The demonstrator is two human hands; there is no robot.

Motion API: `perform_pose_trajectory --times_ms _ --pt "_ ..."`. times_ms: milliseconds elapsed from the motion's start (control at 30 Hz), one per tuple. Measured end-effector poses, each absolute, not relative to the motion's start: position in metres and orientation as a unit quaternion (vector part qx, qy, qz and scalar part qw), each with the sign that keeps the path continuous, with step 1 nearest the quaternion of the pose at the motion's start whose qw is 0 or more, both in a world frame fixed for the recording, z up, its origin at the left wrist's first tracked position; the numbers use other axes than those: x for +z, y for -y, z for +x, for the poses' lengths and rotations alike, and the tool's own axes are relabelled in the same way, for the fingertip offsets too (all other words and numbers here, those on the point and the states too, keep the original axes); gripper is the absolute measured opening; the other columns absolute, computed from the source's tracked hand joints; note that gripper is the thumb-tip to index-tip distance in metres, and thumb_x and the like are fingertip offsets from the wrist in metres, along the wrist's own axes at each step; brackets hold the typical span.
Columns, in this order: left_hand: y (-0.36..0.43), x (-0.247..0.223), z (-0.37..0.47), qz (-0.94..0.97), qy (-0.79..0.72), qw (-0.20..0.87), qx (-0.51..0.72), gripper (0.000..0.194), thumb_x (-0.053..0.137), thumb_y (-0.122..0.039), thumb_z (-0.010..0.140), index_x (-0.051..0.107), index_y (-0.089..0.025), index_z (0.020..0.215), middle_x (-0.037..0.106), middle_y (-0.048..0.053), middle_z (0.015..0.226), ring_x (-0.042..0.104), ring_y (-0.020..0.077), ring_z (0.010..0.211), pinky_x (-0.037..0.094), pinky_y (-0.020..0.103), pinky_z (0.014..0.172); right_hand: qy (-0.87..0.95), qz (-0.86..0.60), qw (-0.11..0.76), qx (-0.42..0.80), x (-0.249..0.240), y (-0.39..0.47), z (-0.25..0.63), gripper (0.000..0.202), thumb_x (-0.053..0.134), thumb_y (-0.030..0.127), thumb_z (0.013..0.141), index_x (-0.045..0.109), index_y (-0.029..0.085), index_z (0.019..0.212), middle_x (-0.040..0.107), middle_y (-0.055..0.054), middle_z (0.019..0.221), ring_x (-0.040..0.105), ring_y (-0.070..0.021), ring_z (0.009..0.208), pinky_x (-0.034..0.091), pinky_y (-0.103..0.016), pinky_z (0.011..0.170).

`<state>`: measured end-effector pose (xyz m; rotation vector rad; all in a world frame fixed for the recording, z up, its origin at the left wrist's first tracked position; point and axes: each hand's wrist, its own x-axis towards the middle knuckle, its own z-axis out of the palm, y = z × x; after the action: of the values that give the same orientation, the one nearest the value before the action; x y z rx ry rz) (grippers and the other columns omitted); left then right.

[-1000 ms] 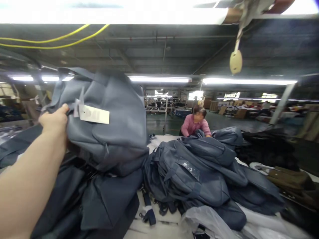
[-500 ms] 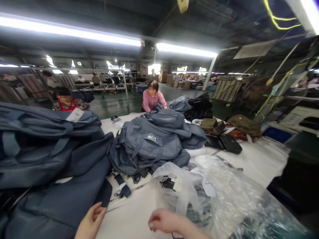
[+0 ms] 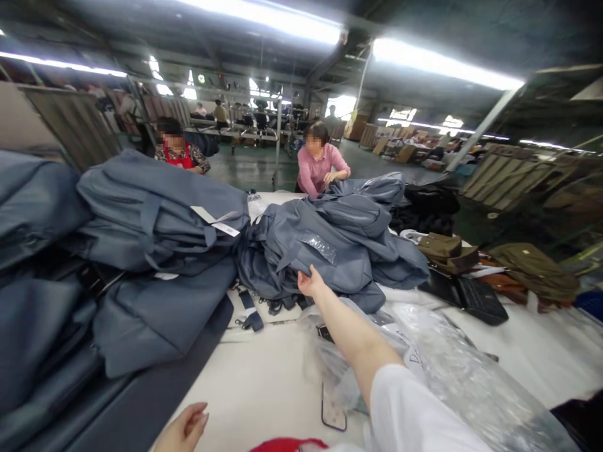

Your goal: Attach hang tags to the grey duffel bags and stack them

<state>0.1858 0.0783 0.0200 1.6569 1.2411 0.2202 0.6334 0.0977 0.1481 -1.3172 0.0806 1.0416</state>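
My right hand [image 3: 309,282] reaches out over the table to the front of a blue-grey duffel bag [image 3: 346,267] in the middle pile. Its thumb and fingers look apart beside the bag's strap; whether they touch it is unclear. A clear plastic patch [image 3: 319,246] lies on that bag. Low in the view, my left hand [image 3: 186,428] hovers near the table's front, fingers loosely bent and nothing in them. More blue-grey bags [image 3: 155,213] are heaped at the left, one with white tags [image 3: 214,221]. A dark strap with hooks [image 3: 249,312] lies between the heaps.
Clear plastic bags [image 3: 471,358] cover the right of the white table [image 3: 254,376], beside a phone [image 3: 333,408]. Black and olive bags [image 3: 440,245] lie further right. Across the table, a person in pink [image 3: 320,163] leans over the pile; another in a red apron [image 3: 181,157] is at the left.
My right hand has moved forward from the near table to the duffel bag in the middle. My left hand stays low, slightly nearer me. The view has turned left and down.
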Motion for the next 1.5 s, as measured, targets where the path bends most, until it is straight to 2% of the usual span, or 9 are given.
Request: perform_pose_trajectory --times_ms 167,333,533,700,867,1000,1133,1267,1500 --pt "-0.063 0.029 0.170 0.698 -0.519 0.487 0.084 0.047 0.051 -0.058 0.067 0.063 -0.020 0.091 0.072 0.006 0.080 0.069 0.0253 0.080 0.054 0.035 0.077 0.042 -0.656 0.643 0.393 0.204 -0.106 0.655 0.037 0.042 0.038 0.095 0.048 0.015 0.066 0.048 0.004 0.044 0.039 -0.0039 0.034 0.029 -0.011 0.035" --pt "-0.056 0.079 0.195 0.762 -0.504 0.366 0.178 0.060 0.052 -0.058 0.074 0.052 -0.015 0.117 0.067 0.011 0.101 0.066 0.0273 0.089 0.053 0.042 0.082 0.301 -0.652 0.657 0.227 0.302 -0.074 0.632 0.037 0.058 0.044 0.085 0.056 0.012 0.066 0.058 -0.001 0.048 0.047 -0.0045 0.038 0.034 -0.012 0.036" --pt "-0.036 0.207 0.224 0.796 -0.430 0.079 0.419 0.112 0.067 -0.065 0.061 0.006 -0.022 0.145 0.014 0.015 0.153 0.023 0.0381 0.137 0.029 0.056 0.109 0.442 -0.591 0.560 0.377 0.364 0.024 0.511 0.048 0.053 0.057 0.084 0.062 0.012 0.067 0.064 -0.005 0.055 0.056 -0.0104 0.041 0.045 -0.020 0.040" --pt "-0.018 0.222 0.190 0.777 -0.477 0.108 0.397 0.059 0.058 -0.049 0.077 0.042 -0.028 0.129 0.041 0.006 0.141 0.050 0.0314 0.118 0.041 0.050 0.101 0.352 -0.573 0.449 0.588 0.297 0.029 0.469 0.056 0.048 0.058 0.086 0.065 0.009 0.067 0.065 -0.007 0.054 0.055 -0.0090 0.039 0.043 -0.017 0.039" --pt "-0.022 0.167 0.171 0.783 -0.528 0.181 0.274 0.053 0.057 -0.044 0.080 0.045 -0.020 0.126 0.051 0.012 0.129 0.061 0.0228 0.089 0.053 0.037 0.079 0.286 -0.611 0.350 0.650 0.204 -0.027 0.448 0.051 0.045 0.051 0.090 0.062 0.010 0.066 0.064 -0.008 0.054 0.054 -0.0096 0.041 0.041 -0.017 0.038" --pt "-0.036 0.150 0.166 0.808 -0.532 0.102 0.234 0.045 0.059 -0.046 0.080 0.054 -0.020 0.117 0.055 0.011 0.126 0.051 0.0306 0.113 0.040 0.046 0.098 0.419 -0.628 0.346 0.557 0.185 -0.055 0.435 0.050 0.040 0.052 0.091 0.066 0.011 0.079 0.069 -0.009 0.070 0.061 -0.0125 0.058 0.048 -0.022 0.053" --pt "-0.052 0.148 0.158 0.842 -0.488 0.108 0.204 0.036 0.059 -0.041 0.081 0.057 -0.018 0.109 0.057 0.011 0.120 0.052 0.0276 0.112 0.041 0.043 0.098 0.705 -0.579 0.219 0.346 0.192 -0.049 0.433 0.028 0.069 0.041 0.075 0.068 0.016 0.087 0.069 -0.007 0.084 0.061 -0.0211 0.085 0.045 -0.030 0.077" --pt "-0.057 0.140 0.157 0.857 -0.465 0.095 0.201 0.032 0.060 -0.034 0.080 0.055 -0.019 0.108 0.057 0.011 0.116 0.054 0.0268 0.106 0.043 0.043 0.096 0.795 -0.549 0.079 0.245 0.206 -0.032 0.437 0.010 0.067 0.017 0.071 0.066 0.017 0.082 0.064 -0.002 0.071 0.059 -0.0167 0.073 0.041 -0.025 0.071" --pt "-0.044 0.140 0.168 0.847 -0.488 0.055 0.204 0.022 0.058 -0.034 0.082 0.053 -0.018 0.096 0.057 0.009 0.101 0.054 0.0252 0.092 0.045 0.040 0.086 0.714 -0.649 0.256 0.057 0.267 -0.054 0.501 0.019 0.056 0.019 0.082 0.063 0.018 0.099 0.067 -0.006 0.097 0.059 -0.0195 0.090 0.043 -0.031 0.083"
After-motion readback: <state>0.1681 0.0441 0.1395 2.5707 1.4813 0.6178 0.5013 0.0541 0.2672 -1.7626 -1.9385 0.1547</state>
